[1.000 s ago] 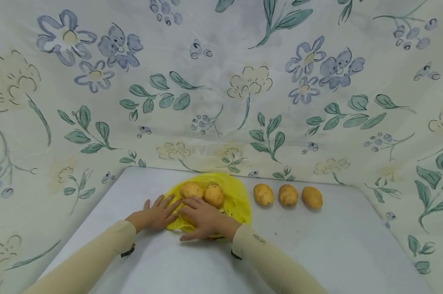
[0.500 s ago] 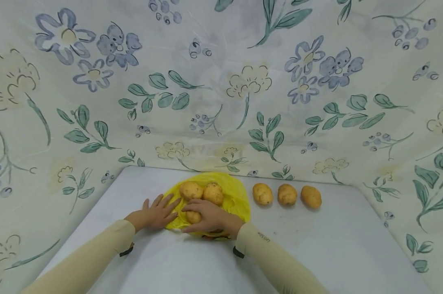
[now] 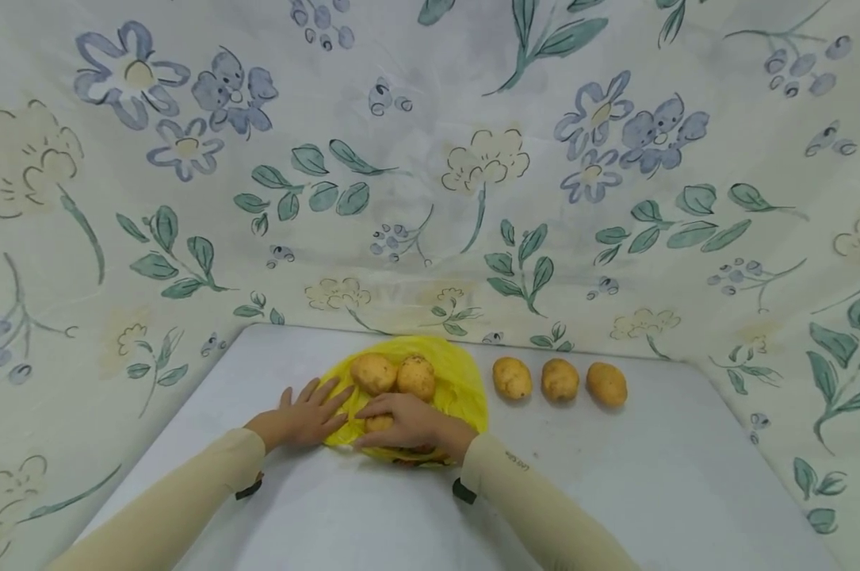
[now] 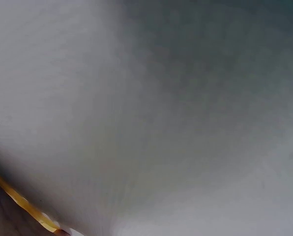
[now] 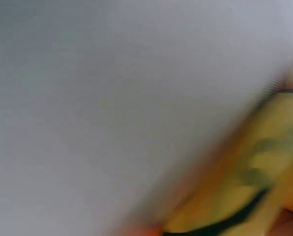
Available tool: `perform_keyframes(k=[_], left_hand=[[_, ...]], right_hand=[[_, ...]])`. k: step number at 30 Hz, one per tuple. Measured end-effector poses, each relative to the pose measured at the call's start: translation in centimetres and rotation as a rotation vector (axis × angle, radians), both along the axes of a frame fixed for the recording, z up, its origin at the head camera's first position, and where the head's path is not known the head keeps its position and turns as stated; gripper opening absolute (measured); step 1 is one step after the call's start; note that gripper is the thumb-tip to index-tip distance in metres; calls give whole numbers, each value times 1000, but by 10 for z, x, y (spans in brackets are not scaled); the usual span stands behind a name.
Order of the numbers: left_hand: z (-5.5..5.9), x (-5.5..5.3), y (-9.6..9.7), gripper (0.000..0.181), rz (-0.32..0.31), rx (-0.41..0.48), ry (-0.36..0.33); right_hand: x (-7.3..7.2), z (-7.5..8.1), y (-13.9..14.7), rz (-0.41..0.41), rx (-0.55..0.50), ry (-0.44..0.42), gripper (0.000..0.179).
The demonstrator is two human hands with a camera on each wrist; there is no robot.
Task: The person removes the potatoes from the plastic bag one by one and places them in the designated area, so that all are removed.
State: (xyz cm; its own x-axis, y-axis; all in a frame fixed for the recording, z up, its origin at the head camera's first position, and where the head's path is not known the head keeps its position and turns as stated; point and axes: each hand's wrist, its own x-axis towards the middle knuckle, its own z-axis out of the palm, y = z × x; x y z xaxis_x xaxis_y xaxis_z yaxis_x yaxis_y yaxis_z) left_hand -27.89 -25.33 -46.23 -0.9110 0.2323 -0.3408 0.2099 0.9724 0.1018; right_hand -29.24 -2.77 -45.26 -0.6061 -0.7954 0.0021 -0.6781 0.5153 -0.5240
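A yellow plastic bag [image 3: 465, 388] lies spread on the table in the head view, with two potatoes, a left one [image 3: 373, 373] and a right one [image 3: 415, 377], side by side on it. My right hand [image 3: 415, 420] grips a third potato [image 3: 379, 423] nearer to me; its fingers and thumb curl round it and hide much of it. With fingers spread, my left hand [image 3: 305, 418] rests on the bag's left edge. The right wrist view shows the bag [image 5: 235, 182] blurred, with dark print; in the left wrist view a bit of the left hand [image 4: 14, 216] shows.
To the right of the bag, three more potatoes stand in a row: one [image 3: 511, 378], a middle one [image 3: 559, 380] and an outer one [image 3: 606, 385]. The white table [image 3: 615, 476] ends at a flower-patterned cloth [image 3: 430, 198] behind and at both sides.
My right hand has shifted slightly to the right, and its fingers, earlier stretched over the bag, now curl round the near potato. The left hand stays in place.
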Motion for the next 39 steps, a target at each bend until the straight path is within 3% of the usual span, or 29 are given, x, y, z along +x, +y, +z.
perform_keyframes(k=[4,10,15,27,34,39], left_hand=[[0,-1,0,63,-8,13,-5],[2,-2,0,63,2,16,-9],[4,-3,0,64,6,14,-2],[4,1,3,63,8,27,-10],[2,-1,2,65,0,24,-4],[1,-3,2,66,0,21,-10]], right_hand=[[-1,-2,5,-41,22,-2,48],[-1,0,10,-64,-13,-121,36],[1,3,11,-77,7,-147,38],[11,2,30,8,80,-170,49],[15,6,47,143,142,-112,59],[20,8,60,111,183,-181,72]])
